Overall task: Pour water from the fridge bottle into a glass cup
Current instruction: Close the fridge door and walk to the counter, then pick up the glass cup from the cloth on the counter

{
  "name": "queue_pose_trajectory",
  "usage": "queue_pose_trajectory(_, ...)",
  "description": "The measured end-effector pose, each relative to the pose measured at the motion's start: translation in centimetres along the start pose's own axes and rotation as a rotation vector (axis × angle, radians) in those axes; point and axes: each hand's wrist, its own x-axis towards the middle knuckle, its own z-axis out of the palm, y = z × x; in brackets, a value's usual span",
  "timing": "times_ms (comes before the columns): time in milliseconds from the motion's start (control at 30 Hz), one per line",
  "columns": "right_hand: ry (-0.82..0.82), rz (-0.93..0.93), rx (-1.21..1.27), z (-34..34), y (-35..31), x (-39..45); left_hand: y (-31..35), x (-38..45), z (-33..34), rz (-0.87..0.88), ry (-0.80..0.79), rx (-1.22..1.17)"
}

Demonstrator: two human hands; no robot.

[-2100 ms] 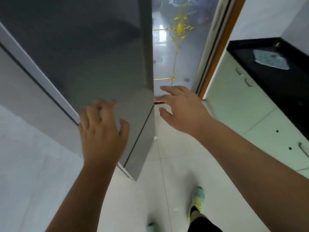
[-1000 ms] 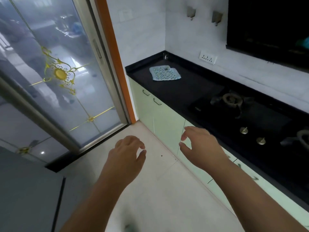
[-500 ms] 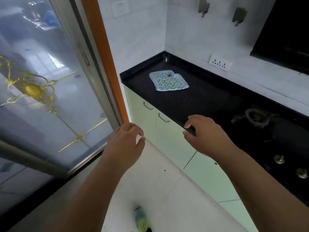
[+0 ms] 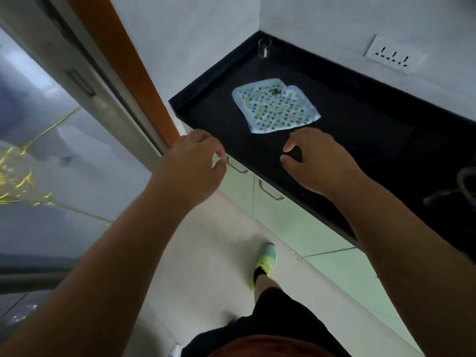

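Observation:
A clear glass cup (image 4: pixel 264 48) stands upright in the far corner of the black countertop (image 4: pixel 360 119). My left hand (image 4: pixel 192 166) hovers in front of the counter's left end, fingers loosely curled and holding nothing. My right hand (image 4: pixel 315 161) hangs over the counter's front edge, also loosely curled and empty. Both hands are well short of the cup. No bottle and no fridge are in view.
A white cloth with coloured dots (image 4: pixel 275 108) lies on the counter between my hands and the cup. Pale green cabinets (image 4: pixel 273 207) run below. A glass sliding door (image 4: pixel 51 150) with an orange frame is at left. A stove burner (image 4: pixel 463 181) sits at right.
The view has swung from the fridge door to the kitchen counter and moved closer. Both hands left the fridge and now reach toward the counter, the cup and cloth larger in view.

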Motion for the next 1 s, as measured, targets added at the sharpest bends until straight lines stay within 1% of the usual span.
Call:
queue_pose_trajectory(133, -0.032, -0.008, -0.013, 0.7, 1.4, 7.6, -0.7, 8.0, 1.2, 0.033, -0.014, 0.005)
queue_pose_trajectory(267, -0.010, -0.004, -0.017, 0.4, 2.2, 13.7, -0.7, 13.9, 1.6, 0.060, -0.016, -0.029)
queue_pose_trajectory(400, -0.029, 0.033, -0.042, 0.4, 2.7, 19.3, -2.0, 19.6, 2.7, 0.048, -0.086, -0.018)
queue_pose_trajectory(533, -0.051, 0.065, -0.056, 1.7, 3.5, 24.0, -3.8, 25.8, 4.5, 0.075, -0.100, -0.027)
queue_pose_trajectory(833, -0.081, 0.168, -0.036, 5.3, 5.5, 33.7, -5.3, 38.7, 8.5, 0.179, -0.212, -0.001)
queue_pose_trajectory(1000, -0.062, 0.211, 0.005, 7.3, 6.5, 39.8, -6.1, 45.0, 11.2, 0.214, -0.240, -0.001)
